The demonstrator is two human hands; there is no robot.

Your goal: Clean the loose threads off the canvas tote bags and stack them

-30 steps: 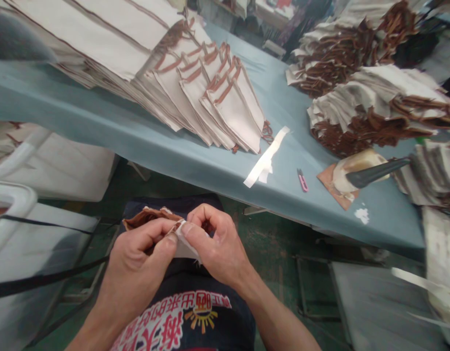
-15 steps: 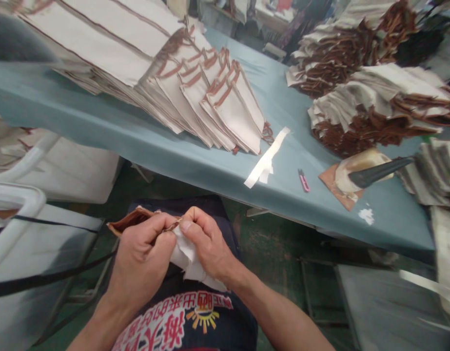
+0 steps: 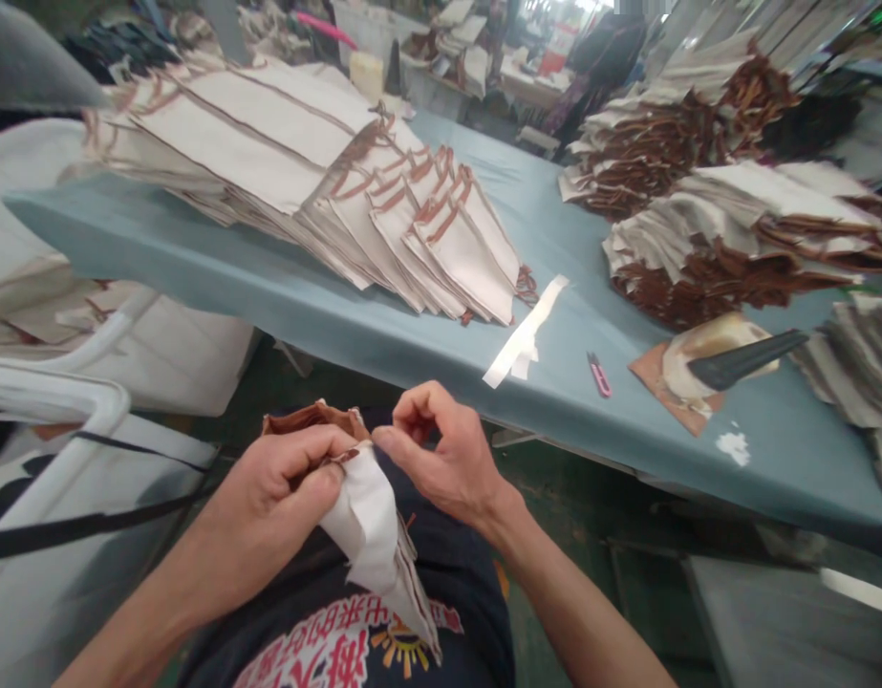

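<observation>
I am watching a cloth piece (image 3: pixel 369 506) over the camera: it is hanging above the person's lap, in front of the near edge of the blue-covered counter (image 3: pixel 555 392). Its off-white fabric is creasing softly, with brown edging showing at the top. The left hand (image 3: pixel 283 497) is pinching that edging between thumb and fingers. The right hand (image 3: pixel 451 454) is hovering at the cloth's upper corner, thumb and forefinger tips pressed together; I cannot tell whether they are gripping anything. Underneath, a dark garment (image 3: pixel 469 564) is displaying white-outlined red characters (image 3: pixel 333 650), 出来的 among them, and a yellow sun emblem (image 3: pixel 404 650). Along the counter's near edge, a pale strip (image 3: pixel 525 333), pink-handled snips (image 3: pixel 598 375) and a black-handled tool (image 3: pixel 727 355) are lying toward the right corner. Toward the left end, flat cream panels (image 3: pixel 268 143) with brown trim are overlapping; at the far right edge, ragged brown-edged bundles (image 3: pixel 742 239) are sitting stacked.
</observation>
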